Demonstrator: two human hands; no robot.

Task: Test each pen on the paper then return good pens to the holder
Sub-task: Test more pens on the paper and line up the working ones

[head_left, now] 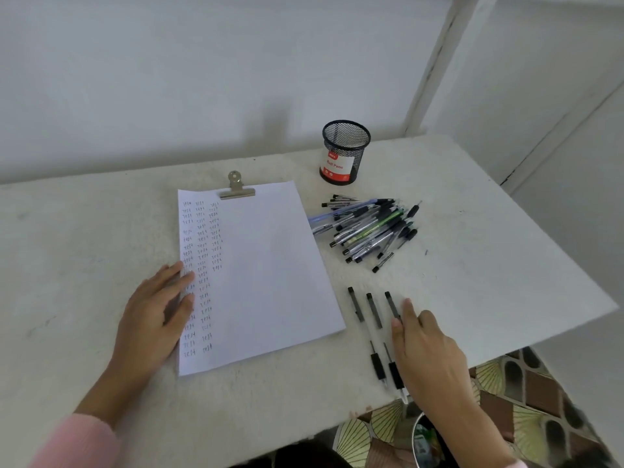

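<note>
"Ball Pens" is printed in red on the white label (pixel 337 167) of the mesh holder (pixel 346 138). Left of the holder, small handwritten words are set in columns on the paper (pixel 270 265), too small to be read.

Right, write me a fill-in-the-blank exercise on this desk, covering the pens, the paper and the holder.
1. A metal ____ holds the top of the paper.
2. The left hand lies flat on the paper's ____ edge.
3. The row of pens by the right hand counts ____ pens.
4. The mesh holder has ____ pens sticking out of it.

Missing words: clip; left; three; no.
</note>
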